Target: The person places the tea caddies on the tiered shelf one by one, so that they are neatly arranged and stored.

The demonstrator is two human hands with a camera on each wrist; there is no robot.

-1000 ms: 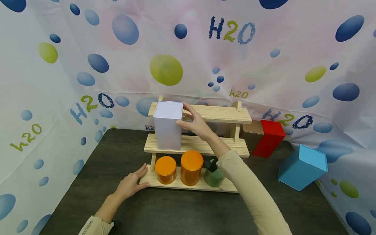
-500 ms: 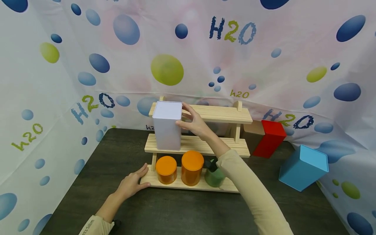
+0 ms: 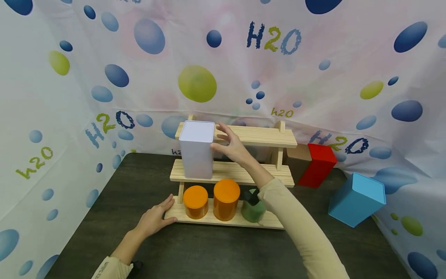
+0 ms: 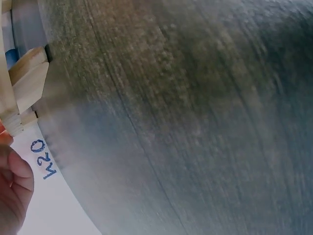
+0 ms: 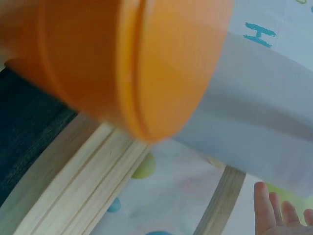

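Observation:
In the head view a tall white lidded box [image 3: 197, 155] stands upright on the middle tier, at the left end, of a three-tier wooden shelf [image 3: 251, 172]. My right hand [image 3: 234, 148] is beside its right side, fingers spread, thumb tip right at the box's edge. My left hand [image 3: 152, 220] holds the left end of the bottom tier, thumb at the front edge and fingers farther back. On that tier stand a short orange canister [image 3: 196, 202], a taller orange canister [image 3: 226, 200] and a green canister [image 3: 253, 211], partly hidden by my right wrist.
Right of the shelf stand a brown box [image 3: 298, 161], a red box [image 3: 318, 164] and, nearer, a blue box [image 3: 359, 199]. The dark tabletop [image 3: 216, 252] extends in front. A patterned curtain [image 3: 146, 77] hangs behind and along both sides.
The white box has slid slightly left along the middle tier. My right fingers have eased a little away from its side. My left hand keeps its place on the shelf.

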